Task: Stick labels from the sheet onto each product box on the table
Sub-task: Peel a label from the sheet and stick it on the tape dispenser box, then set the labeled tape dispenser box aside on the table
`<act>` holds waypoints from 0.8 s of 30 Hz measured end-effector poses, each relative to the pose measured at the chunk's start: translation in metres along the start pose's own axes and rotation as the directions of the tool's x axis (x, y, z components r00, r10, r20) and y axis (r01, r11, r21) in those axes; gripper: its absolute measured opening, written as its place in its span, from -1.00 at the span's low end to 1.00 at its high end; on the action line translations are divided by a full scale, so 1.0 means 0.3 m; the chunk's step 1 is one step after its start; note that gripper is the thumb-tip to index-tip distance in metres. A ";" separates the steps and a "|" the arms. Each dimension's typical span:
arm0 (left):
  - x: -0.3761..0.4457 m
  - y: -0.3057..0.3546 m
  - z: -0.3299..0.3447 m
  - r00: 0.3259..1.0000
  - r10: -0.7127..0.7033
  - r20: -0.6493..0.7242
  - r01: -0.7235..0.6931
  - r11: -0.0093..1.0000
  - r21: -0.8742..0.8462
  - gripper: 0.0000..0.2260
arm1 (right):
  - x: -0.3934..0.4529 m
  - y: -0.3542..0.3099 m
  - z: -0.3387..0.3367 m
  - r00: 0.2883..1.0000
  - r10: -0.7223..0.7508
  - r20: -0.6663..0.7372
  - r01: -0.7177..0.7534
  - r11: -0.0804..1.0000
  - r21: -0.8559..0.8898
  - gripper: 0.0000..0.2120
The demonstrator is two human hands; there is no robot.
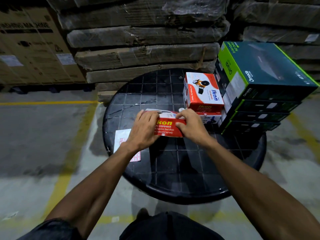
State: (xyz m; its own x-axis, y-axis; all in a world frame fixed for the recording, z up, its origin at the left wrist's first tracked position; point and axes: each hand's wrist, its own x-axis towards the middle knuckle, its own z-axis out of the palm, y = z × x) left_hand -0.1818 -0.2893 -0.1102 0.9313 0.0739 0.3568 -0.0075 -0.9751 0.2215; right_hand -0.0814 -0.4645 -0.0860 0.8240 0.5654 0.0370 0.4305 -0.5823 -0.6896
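A red and white Ikon tape-dispenser box (168,127) is held over the middle of the round black table (173,170). My left hand (144,128) grips its left end. My right hand (189,124) grips its right end, thumb on the red front face and fingers curled over the top edge. The white label sheet (122,138) with red-outlined labels lies flat on the table at the left, partly hidden under my left wrist. Two more Ikon boxes (203,91) are stacked behind on the right.
A stack of several dark teal and green Omada boxes (256,87) stands at the table's right edge. Wrapped cardboard stacks (138,40) and a large carton (31,45) rise behind. Grey floor with yellow lines (48,102) surrounds the table.
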 end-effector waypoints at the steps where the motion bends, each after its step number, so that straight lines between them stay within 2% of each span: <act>1: -0.024 0.006 0.029 1.000 -0.014 0.013 0.014 1.000 0.021 -0.47 | -0.014 0.014 0.021 1.000 0.009 0.002 -0.009 1.000 -0.005 -0.81; 4: -0.105 0.021 0.119 0.993 -0.098 0.068 0.096 0.995 0.035 -0.41 | -0.054 0.058 0.088 1.000 0.027 -0.009 -0.027 0.999 -0.047 -0.87; 9: -0.200 0.052 0.223 0.974 -0.180 0.138 0.183 0.983 -0.010 -0.24 | -0.130 0.117 0.176 1.000 -0.014 -0.026 0.012 0.997 -0.075 -0.80; 12: -0.251 0.063 0.274 0.967 -0.195 0.161 0.200 0.980 -0.013 -0.29 | -0.166 0.155 0.221 1.000 0.006 0.002 -0.006 0.988 -0.157 -0.69; 16: -0.324 0.061 0.337 0.950 -0.206 0.233 0.215 0.976 -0.014 -0.36 | -0.214 0.215 0.269 0.992 0.077 0.101 -0.054 0.974 -0.218 -0.65; 21: -0.368 0.069 0.380 0.920 -0.239 0.311 0.203 0.969 0.143 -0.35 | -0.259 0.278 0.311 0.975 0.098 0.202 -0.029 0.946 -0.322 -0.56; 24: -0.347 0.079 0.393 0.934 -0.222 0.280 0.163 0.962 0.219 -0.28 | -0.250 0.286 0.318 0.981 0.009 0.191 0.070 0.912 -0.404 -0.57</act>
State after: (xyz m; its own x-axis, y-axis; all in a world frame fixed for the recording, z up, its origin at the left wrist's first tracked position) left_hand -0.2359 -0.3447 -0.2492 0.9734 0.2272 0.0302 0.2246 -0.9718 0.0723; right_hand -0.1415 -0.5011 -0.2169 0.7421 0.6614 -0.1084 0.5994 -0.7273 -0.3343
